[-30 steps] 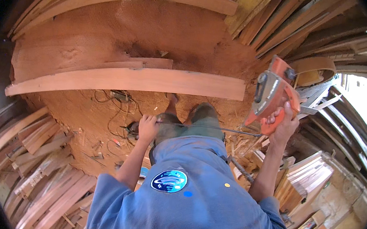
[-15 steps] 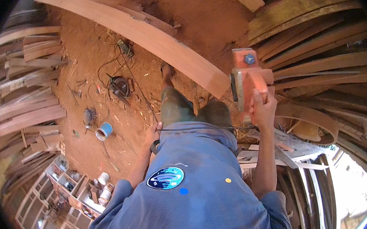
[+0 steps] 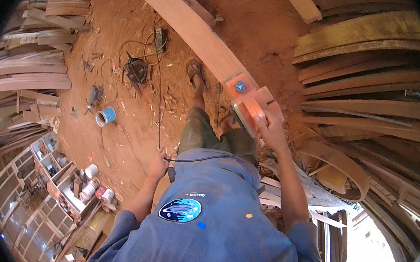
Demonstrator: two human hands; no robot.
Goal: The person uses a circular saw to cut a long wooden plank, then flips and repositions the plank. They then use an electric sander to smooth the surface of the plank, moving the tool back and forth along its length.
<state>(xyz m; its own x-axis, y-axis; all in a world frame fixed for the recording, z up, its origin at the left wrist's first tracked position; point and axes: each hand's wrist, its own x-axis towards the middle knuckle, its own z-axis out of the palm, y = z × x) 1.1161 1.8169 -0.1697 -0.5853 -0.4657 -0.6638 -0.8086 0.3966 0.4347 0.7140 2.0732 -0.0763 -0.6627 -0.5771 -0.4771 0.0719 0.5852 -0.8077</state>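
Holding the orange planer right of centre — probably heavy, rigid, best taken by its handle — the right hand curls closed, while the left hand pinches black cord.

You have two bare hands, with one orange, blue-knobbed handheld planer by the near end of one long, pink-brown, curved wooden plank. Left of that plank are one blue cylindrical bucket and one dark, round-bodied tool.
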